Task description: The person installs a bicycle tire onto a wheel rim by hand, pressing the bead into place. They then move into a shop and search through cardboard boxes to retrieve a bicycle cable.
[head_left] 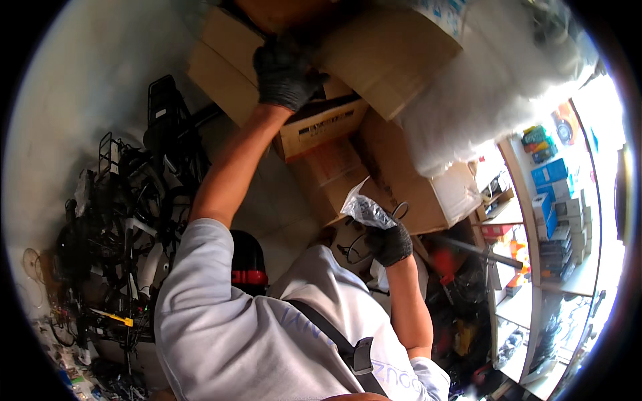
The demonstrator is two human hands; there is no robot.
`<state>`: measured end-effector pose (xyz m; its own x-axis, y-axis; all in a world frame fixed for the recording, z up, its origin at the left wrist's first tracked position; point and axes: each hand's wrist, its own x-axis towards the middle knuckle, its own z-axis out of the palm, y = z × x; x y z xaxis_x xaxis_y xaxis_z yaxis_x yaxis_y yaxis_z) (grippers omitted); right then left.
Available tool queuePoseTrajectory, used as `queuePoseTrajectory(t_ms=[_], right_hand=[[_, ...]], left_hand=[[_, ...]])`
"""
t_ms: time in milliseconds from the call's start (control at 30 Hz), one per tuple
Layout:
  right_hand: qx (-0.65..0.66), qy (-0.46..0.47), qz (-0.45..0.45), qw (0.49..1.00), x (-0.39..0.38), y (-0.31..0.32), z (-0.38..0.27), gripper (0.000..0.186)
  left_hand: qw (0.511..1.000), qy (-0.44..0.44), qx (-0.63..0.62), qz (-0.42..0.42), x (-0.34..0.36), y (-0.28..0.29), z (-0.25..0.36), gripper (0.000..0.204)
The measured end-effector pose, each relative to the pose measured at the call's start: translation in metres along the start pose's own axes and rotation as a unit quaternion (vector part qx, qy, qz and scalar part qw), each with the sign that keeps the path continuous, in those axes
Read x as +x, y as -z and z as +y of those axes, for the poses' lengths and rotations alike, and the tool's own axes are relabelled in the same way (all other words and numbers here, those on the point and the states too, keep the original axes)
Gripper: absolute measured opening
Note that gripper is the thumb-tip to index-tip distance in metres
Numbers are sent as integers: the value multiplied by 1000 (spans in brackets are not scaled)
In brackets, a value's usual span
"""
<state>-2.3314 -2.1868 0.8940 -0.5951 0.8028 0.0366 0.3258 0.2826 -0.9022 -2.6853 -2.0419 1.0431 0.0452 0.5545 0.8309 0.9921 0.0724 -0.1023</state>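
My left hand (285,75), in a black glove, reaches up to the open cardboard box (321,127) at the top. Its thumb stands apart from the fingers, whose tips are lost in shadow against the cardboard. Lower and to the right, my right hand (389,244), also gloved in black, is closed round a crumpled clear plastic bag (366,208). The bag's loose end points up and left. A thin dark cable (354,250) curves out in loops beside this hand; whether it comes from the bag, I cannot tell.
More cardboard boxes (414,177) are stacked ahead, beside a large white plastic-wrapped bundle (481,87). Bicycle parts (144,194) crowd the left wall. Shelves (528,220) with small boxes stand at right. A black and red object (247,260) lies near my left side.
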Motion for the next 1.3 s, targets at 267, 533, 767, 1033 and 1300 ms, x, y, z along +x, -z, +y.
queuePoseTrajectory(t_ms=[267,533,767,1033,1300], right_hand=[[-90,42,-8,995,60,-3,-16,45],[18,-33,-8,999,84,7,-41,48],[-86,69,1,994,91,4,-40,47],[257,-149,52,953,73,16,-34,36],[264,-69,80,959,75,31,-26,30]], left_hand=[[995,78,-47,39,37,-62,-29,72],[942,60,-330,-2,142,-49,-113,73],[892,216,-396,27,158,5,-165,60],[865,230,-407,181,167,-16,-196,50],[874,196,-417,153,150,-22,-178,49]])
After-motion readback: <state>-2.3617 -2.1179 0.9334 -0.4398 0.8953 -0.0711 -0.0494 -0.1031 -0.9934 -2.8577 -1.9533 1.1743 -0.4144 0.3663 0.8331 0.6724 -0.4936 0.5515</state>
